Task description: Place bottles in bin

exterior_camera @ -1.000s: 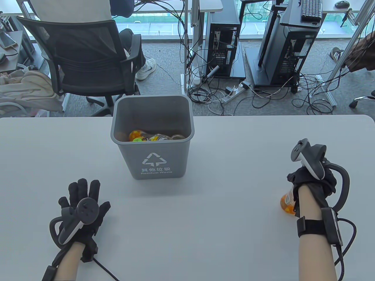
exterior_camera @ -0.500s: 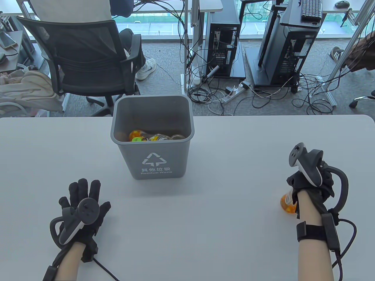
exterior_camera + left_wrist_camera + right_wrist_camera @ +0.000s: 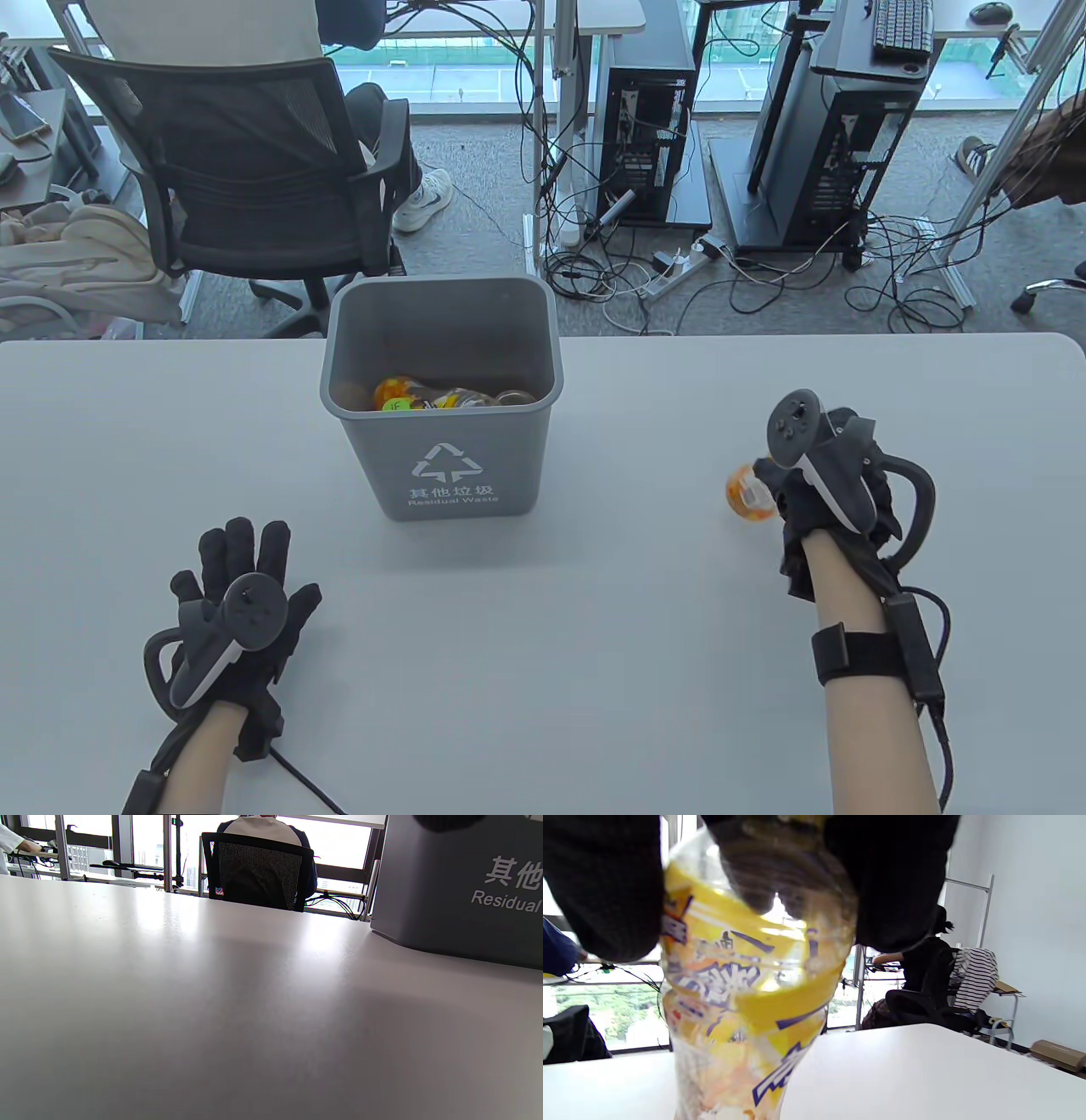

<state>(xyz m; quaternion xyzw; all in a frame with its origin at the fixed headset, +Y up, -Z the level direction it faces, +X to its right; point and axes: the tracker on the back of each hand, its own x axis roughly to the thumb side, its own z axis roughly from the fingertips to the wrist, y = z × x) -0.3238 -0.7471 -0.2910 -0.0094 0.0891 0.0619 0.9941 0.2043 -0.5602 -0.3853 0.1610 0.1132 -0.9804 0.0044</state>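
Observation:
A grey bin [image 3: 441, 475] marked "Residual Waste" stands at the table's far middle, with bottles [image 3: 424, 397] lying inside. It also shows in the left wrist view [image 3: 458, 887]. My right hand [image 3: 814, 488] grips a clear bottle with a yellow-orange label [image 3: 748, 492] above the table, right of the bin. The right wrist view shows the bottle [image 3: 742, 993] upright with the fingers [image 3: 606, 887] wrapped around its top. My left hand [image 3: 242, 586] rests flat on the table, fingers spread, empty, at the front left of the bin.
The white table [image 3: 594, 637] reaches to a far edge behind the bin. An office chair [image 3: 246, 170] with a person stands beyond it, along with computer towers [image 3: 649, 127] and floor cables.
My right hand has lifted the bottle and carried it left and away from me, towards the bin. The left hand has not moved.

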